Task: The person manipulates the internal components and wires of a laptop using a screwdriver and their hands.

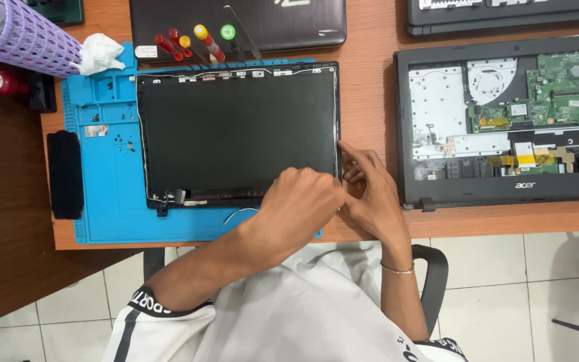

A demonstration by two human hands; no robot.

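One laptop screen panel (pixel 236 134), a flat black rectangle with a thin dark bezel, lies on a blue work mat (pixel 108 201) near the front edge of the wooden worktop (pixel 370 100). Both hands meet at the panel's front right corner. The left hand (pixel 299 201) rests knuckles-up over the panel's front edge, fingers curled under, so whether it pinches anything cannot be told. The right hand (pixel 370 191) sits just beside the right edge, fingertips pressed narrowly against the bezel; its wrist bears one thin bracelet (pixel 397 270).

At the mat's back edge lie four screwdrivers (pixel 192 41) with red, yellow and green plastic handles. One black oblong pad (pixel 66 174) lies on the mat's left edge. One crumpled white tissue (pixel 100 53) sits at the mat's back left corner, beside one lilac mesh basket (pixel 25 37). To the right of the panel lies one opened laptop base (pixel 504 121), showing a green circuit board and silver metal plates. Two closed dark laptops (pixel 236 23) lie along the back edge.
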